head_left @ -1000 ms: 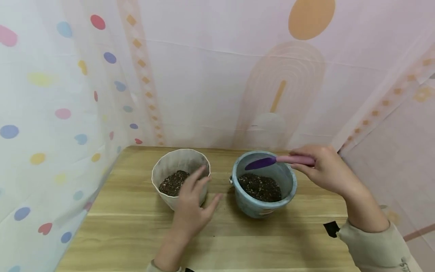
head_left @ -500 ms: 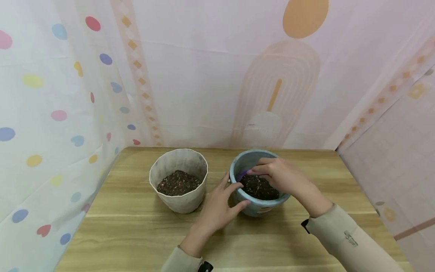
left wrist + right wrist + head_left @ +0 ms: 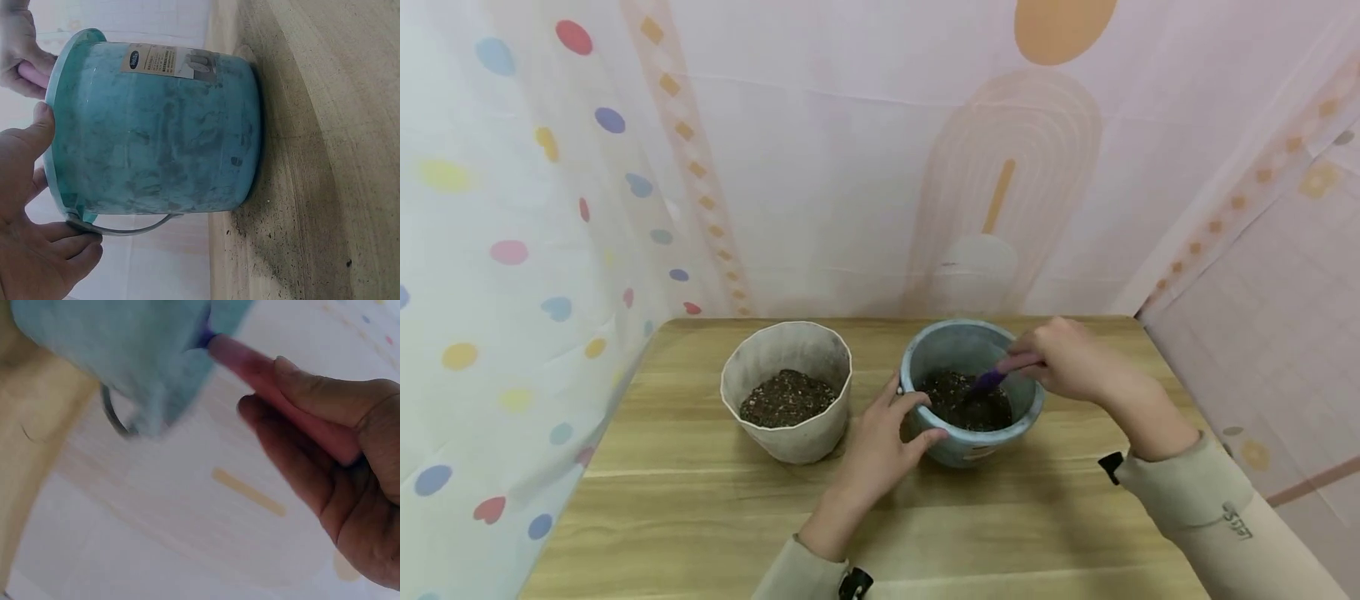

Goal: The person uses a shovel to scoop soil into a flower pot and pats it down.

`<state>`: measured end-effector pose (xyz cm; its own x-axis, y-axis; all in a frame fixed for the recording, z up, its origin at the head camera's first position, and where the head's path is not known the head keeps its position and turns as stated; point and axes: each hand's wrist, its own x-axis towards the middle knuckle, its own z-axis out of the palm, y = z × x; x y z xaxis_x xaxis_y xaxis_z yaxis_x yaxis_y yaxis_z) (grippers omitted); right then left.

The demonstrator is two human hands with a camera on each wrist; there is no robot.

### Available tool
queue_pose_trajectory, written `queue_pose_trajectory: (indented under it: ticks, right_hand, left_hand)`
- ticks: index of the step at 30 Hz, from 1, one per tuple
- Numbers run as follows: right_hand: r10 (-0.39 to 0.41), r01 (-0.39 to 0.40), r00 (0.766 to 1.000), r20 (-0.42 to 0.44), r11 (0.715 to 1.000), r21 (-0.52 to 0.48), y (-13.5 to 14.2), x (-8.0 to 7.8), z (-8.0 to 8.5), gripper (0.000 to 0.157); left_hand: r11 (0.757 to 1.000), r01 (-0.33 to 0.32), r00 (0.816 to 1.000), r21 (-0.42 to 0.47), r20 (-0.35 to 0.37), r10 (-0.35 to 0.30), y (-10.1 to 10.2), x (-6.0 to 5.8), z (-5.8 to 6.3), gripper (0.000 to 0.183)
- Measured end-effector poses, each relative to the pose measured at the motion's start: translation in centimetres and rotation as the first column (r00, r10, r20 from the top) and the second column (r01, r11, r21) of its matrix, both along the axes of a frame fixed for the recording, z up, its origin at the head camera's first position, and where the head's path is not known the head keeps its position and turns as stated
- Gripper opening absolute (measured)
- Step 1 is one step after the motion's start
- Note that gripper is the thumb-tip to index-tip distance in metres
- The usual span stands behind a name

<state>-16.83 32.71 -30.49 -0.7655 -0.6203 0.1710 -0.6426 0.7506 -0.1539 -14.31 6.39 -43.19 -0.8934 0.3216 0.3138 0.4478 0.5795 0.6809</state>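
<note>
A blue bucket (image 3: 957, 452) with dark soil (image 3: 951, 402) inside stands on the table, right of centre. My left hand (image 3: 880, 450) holds its near-left rim, the thumb and fingers spread along the edge. In the left wrist view, fingertips lie by the pivot of the thin carrying handle (image 3: 134, 232). A small trowel (image 3: 253, 367) with a pink handle and purple blade is gripped by my right hand (image 3: 1067, 358), above the bucket's right side. The blade slants down to the soil, its tip hidden there.
A whitish pot (image 3: 805, 442) with a wavy rim, also part-filled with soil, stands left of the bucket. The wooden table (image 3: 700, 492) meets a patterned cloth (image 3: 820, 192) at the back and sides. Dark crumbs (image 3: 250, 234) lie beside the bucket.
My left hand has moved from the whitish pot to the bucket's rim. The trowel went down into the bucket at its left side, then shifted right, with the blade now at the soil.
</note>
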Motion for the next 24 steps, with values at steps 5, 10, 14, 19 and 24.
queue_pose_trajectory:
  ticks: [5,10,14,19,24]
  right_hand:
    - [-0.122,0.124,0.992,-0.026,0.984,0.129,-0.3,-0.1,-0.1,0.038]
    - [-0.061,0.054,0.997,0.052,0.991,0.123,0.0,-0.5,-1.3,0.038]
    - [-0.015,0.010,0.985,0.171,1.000,0.028,1.1,-0.4,-1.3,0.033]
    - [0.013,0.000,0.971,0.240,0.999,-0.052,1.2,-0.6,-2.6,0.014]
    - [0.048,0.005,0.952,0.301,0.985,-0.172,0.9,-0.4,-3.3,0.014]
  left_hand:
    - [1.000,0.004,1.000,0.022,0.011,-0.004,-0.3,0.0,0.1,0.047]
    - [1.000,0.002,1.000,0.022,0.026,-0.002,-0.3,0.0,0.2,0.048]
    - [1.000,0.005,0.999,0.020,0.033,-0.006,-0.3,0.1,0.2,0.049]
    - [1.000,0.001,0.999,0.021,0.051,-0.002,-0.5,0.3,0.4,0.048]
    - [1.000,0.006,0.999,0.015,0.052,-0.007,-0.7,0.4,0.4,0.047]
